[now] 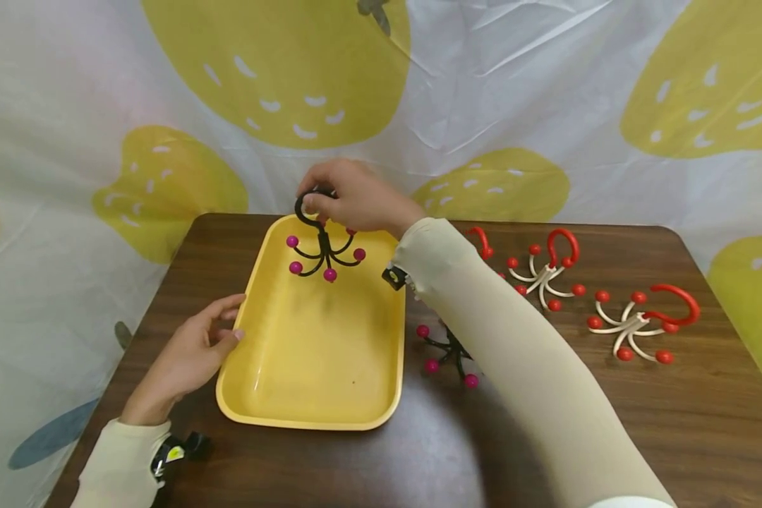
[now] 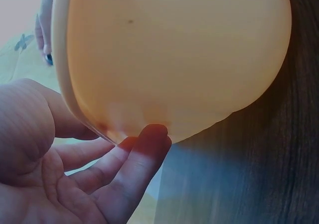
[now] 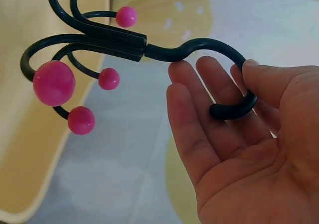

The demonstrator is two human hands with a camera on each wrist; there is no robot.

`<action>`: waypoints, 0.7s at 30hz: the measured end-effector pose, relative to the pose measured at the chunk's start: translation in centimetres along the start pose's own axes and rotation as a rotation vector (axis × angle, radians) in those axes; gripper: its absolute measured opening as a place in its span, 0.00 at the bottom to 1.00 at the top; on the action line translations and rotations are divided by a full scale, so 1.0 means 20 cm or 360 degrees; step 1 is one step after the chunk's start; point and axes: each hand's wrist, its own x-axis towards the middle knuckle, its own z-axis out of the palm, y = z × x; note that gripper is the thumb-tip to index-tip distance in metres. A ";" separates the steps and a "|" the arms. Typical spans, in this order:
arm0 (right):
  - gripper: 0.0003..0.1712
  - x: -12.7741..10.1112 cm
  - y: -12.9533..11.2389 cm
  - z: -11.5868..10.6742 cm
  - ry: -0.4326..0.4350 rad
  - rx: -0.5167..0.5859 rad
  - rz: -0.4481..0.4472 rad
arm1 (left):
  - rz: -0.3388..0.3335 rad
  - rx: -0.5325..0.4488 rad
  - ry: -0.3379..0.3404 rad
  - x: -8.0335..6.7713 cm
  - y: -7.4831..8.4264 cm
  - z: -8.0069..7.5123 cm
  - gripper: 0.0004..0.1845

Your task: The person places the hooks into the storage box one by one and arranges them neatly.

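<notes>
Black multi-arm hook hanger, pink ball tips: likely light, rigid, smooth. Pinched at top loop by right hand, above yellow tray. Left hand relaxed, fingertips touching tray rim.

The right forearm covers part of the black hook with pink balls beside the yellow tray's right rim. Behind the sleeve, a red hook near the tabletop's far edge shows only partly.
</notes>
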 end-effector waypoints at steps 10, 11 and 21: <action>0.10 0.09 0.11 0.14 -0.0010 0.0057 0.0097 | -0.0001 -0.0049 -0.0002 -0.01 -0.02 0.01 0.33; 0.10 0.09 0.12 0.14 -0.0011 0.0057 0.0117 | -0.0001 -0.0058 -0.0007 -0.01 -0.02 0.01 0.33; 0.10 0.14 0.18 0.22 0.0035 0.0109 0.0231 | -0.0006 -0.0051 0.0000 0.00 -0.01 0.01 0.33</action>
